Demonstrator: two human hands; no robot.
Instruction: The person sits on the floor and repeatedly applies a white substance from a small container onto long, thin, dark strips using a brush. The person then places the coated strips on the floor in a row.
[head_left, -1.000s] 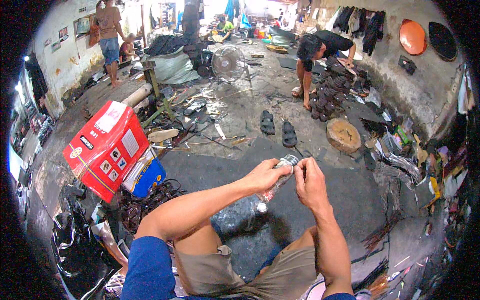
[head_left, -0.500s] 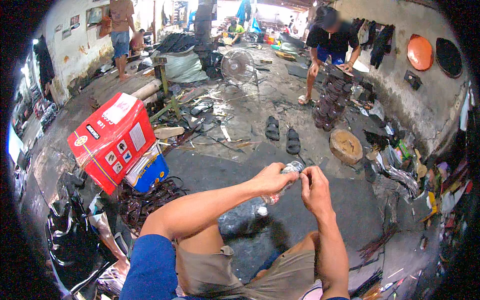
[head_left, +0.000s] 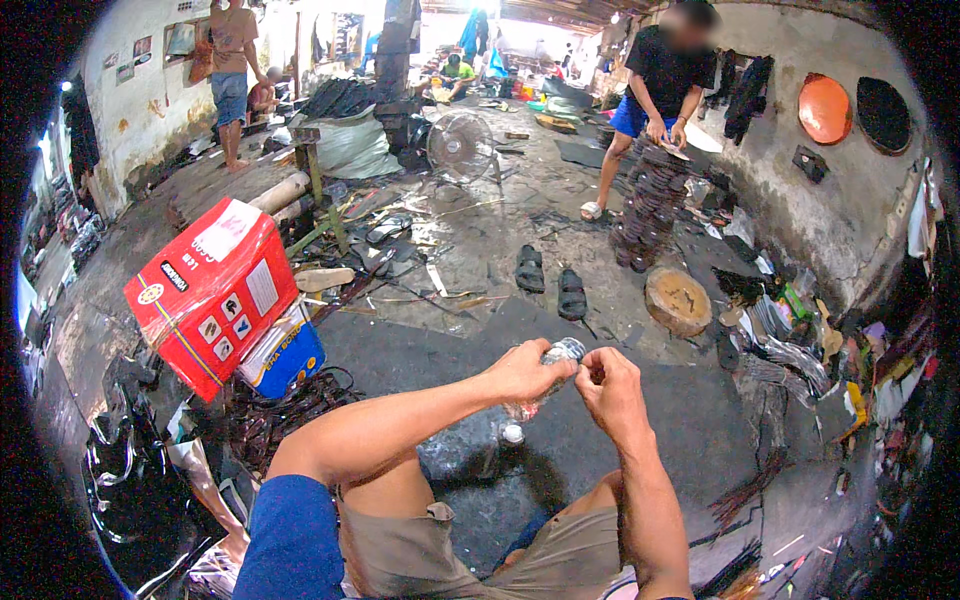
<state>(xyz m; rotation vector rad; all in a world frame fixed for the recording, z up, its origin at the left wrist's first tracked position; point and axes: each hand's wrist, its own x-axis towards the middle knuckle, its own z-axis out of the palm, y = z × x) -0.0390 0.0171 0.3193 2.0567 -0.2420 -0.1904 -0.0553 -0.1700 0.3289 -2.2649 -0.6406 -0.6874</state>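
My left hand [head_left: 530,371] is wrapped around a clear plastic bottle [head_left: 567,350], held tilted over the dark mat. One end of the bottle sticks out beyond my thumb; its lower part shows reddish below my palm. My right hand [head_left: 611,383] is closed in a pinch right beside the bottle, fingertips close to its side. Whatever those fingertips hold is too small to make out. Below the bottle, between my knees and the mat's middle, a small white round cap-like thing [head_left: 513,434] shows.
A red box [head_left: 215,300] rests on a blue box [head_left: 290,362] at left, beside dark strips. Ahead are black sandals [head_left: 571,294] and a round wooden block [head_left: 678,301]. A person [head_left: 668,80] bends over a tall dark stack [head_left: 648,210]. A fan [head_left: 461,146] stands farther back.
My view has shifted slightly, and both hands sit a little lower and farther left with the bottle. At the stack, the other person has straightened up somewhat and brought both hands together.
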